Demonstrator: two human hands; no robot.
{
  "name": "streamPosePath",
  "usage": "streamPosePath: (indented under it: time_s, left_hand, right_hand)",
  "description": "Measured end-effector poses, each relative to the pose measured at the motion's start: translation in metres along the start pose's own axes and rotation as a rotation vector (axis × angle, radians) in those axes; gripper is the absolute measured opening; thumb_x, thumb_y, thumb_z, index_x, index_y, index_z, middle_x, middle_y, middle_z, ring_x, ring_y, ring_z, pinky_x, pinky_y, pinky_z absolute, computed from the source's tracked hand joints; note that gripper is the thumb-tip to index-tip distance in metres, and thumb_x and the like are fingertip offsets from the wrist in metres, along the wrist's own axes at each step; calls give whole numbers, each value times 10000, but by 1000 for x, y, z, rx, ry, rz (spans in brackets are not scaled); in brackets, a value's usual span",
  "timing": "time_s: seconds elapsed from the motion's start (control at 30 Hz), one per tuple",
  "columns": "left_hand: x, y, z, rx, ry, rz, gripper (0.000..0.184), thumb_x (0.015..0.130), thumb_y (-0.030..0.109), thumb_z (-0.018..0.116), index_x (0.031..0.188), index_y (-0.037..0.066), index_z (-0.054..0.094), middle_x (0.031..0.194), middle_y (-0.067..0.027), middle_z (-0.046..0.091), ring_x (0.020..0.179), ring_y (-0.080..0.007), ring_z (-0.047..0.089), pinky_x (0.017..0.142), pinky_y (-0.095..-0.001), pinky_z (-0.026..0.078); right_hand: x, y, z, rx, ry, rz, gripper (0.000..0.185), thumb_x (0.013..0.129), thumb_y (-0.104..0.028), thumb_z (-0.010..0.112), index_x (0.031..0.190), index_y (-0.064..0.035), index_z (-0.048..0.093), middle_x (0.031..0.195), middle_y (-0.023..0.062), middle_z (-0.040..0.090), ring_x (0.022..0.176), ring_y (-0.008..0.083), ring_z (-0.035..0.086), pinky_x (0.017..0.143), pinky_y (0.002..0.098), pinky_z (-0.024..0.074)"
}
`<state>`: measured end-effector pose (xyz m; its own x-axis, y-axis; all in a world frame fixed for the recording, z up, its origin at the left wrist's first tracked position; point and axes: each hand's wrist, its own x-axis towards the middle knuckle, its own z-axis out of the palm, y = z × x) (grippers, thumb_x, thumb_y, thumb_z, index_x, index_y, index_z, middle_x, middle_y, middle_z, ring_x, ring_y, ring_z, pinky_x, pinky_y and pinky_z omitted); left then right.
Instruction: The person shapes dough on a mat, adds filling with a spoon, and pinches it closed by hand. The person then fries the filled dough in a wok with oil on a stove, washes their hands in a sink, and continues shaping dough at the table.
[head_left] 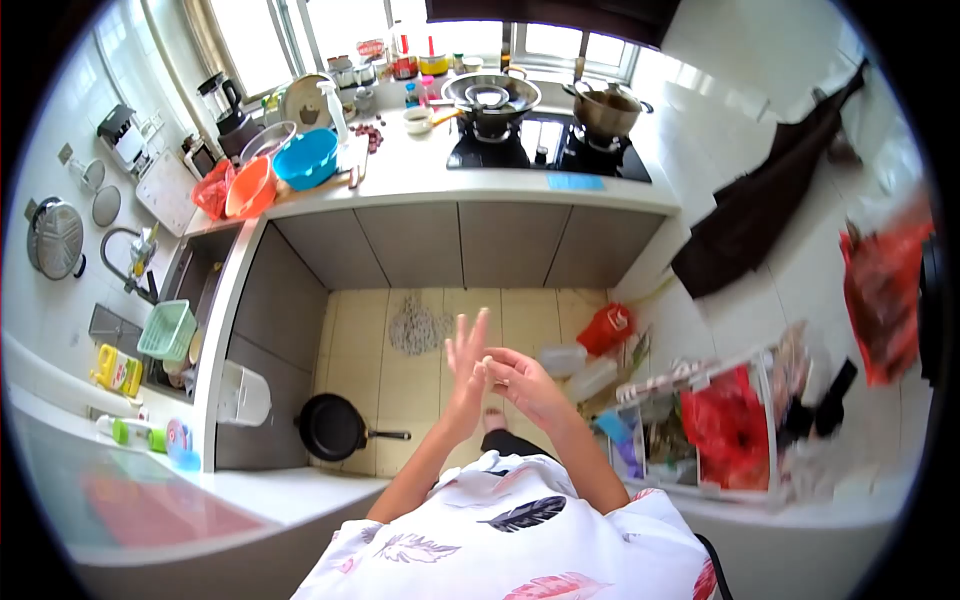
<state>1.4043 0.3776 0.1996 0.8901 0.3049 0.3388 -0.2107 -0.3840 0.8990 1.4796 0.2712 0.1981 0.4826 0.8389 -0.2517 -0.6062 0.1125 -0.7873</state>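
Both of my hands are raised in front of my body, above the tiled floor (400, 400). My left hand (467, 375) is upright with its fingers stretched and apart, holding nothing that I can see. Against its thumb side rests my right hand (525, 385), its thumb and forefinger pinched near the left thumb. Whatever lies in that pinch, if anything, is too small to make out. Neither hand touches the counter or the stove.
A black frying pan (333, 427) lies on the floor at the left. Ahead, the counter (400, 185) bears a blue basin (306, 159), an orange basin (251, 187) and a stove (545, 150) with a wok (491, 97) and a pot (606, 110). A rack (768, 425) holds bags at the right.
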Motion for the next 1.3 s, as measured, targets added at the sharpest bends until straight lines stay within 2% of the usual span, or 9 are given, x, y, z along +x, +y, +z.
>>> streamPosePath:
  time_s: [0.13,0.3,0.43,0.6,0.77,0.9,1.03,1.13,1.3]
  left_hand:
    - [78,-35,-7,63,183,-9,660,910,527,159,1410,96,134,1462,-97,147,1360,-273,34,1066,-449,-80]
    - [161,-93,-17,-565,308,-261,589,933,466,214,1355,58,256,1385,-106,307,1327,-211,186,1084,-385,79]
    - [263,-147,-85,65,211,-97,324,881,115,469,1191,20,468,1173,-92,509,1110,-198,480,945,-321,364]
    - [442,-194,-173,639,234,161,362,831,139,537,1154,-10,467,1055,-223,520,990,-371,482,888,-404,375]
    - [584,-262,-206,761,68,-8,295,864,273,495,885,-5,591,910,-181,584,870,-348,524,779,-434,409]
    - [625,-242,-157,750,-109,92,480,829,409,535,615,-18,582,696,-190,581,721,-354,564,661,-440,446]
    - [644,-254,-104,1311,-377,-70,720,673,672,547,946,12,640,1087,-163,542,1037,-296,485,874,-469,370]
    - [659,-273,-93,1208,-560,-370,718,643,636,601,1022,27,611,1100,-149,510,1102,-298,427,870,-503,368]
    - [654,-277,-123,1073,-384,-192,605,723,489,615,1069,3,514,1147,-163,447,1085,-331,432,826,-439,431]
  right_hand:
    - [70,-55,-34,-294,-52,3,376,768,-171,681,1078,-9,542,1010,38,577,912,91,544,797,242,438]
    - [146,-97,-61,-423,-18,47,339,742,-141,702,1021,-6,567,923,27,603,851,109,569,764,238,452]
    - [207,-142,-90,-625,145,-118,275,730,-77,677,979,-11,580,917,55,609,857,127,578,753,263,474]
    - [300,-208,-122,-677,274,-227,315,733,-88,676,1019,-22,560,919,35,595,837,105,555,748,243,459]
    - [402,-261,-151,-349,184,-151,333,819,-182,573,1102,-16,519,981,47,568,878,136,559,772,288,479]
    - [469,-259,-184,1,145,-60,297,872,-192,526,1116,-22,516,999,46,562,877,151,563,774,316,485]
    - [496,-260,-191,166,200,-13,262,860,-235,534,1075,-85,538,1021,29,556,917,164,553,755,329,486]
    - [500,-268,-190,190,235,-20,254,857,-212,532,1074,-82,532,1029,32,554,922,166,548,763,320,474]
    - [502,-280,-193,200,259,-46,286,849,-182,538,1096,-43,507,1036,41,548,965,164,532,833,307,444]
